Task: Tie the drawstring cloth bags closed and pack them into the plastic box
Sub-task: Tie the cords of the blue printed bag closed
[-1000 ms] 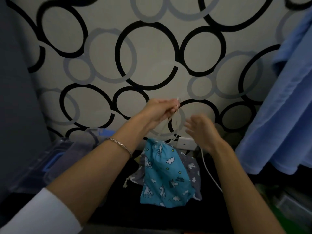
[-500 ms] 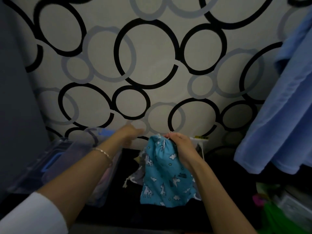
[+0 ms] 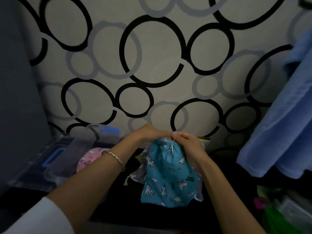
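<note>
The blue bag (image 3: 167, 176) is pinched at its gathered neck by the left grip (image 3: 151, 134) and the right grip (image 3: 186, 145), whose fingertips meet. The drawstring is too blurred to be traced. A grey bag (image 3: 136, 174) is largely hidden behind it. A pink bag (image 3: 89, 157) is seen in the plastic box (image 3: 50, 159) at left.

The person wears a white fabric sleeve (image 3: 42, 217) on the left arm. Its smooth, rounded cuff ends well short of the wrist, so most of the forearm shows bare. A thin, pale metal chain bracelet (image 3: 116, 159) with twisted links circles the wrist just behind the left hand (image 3: 148, 134). The right hand (image 3: 187, 144) and its forearm are bare down to the picture's edge.
</note>
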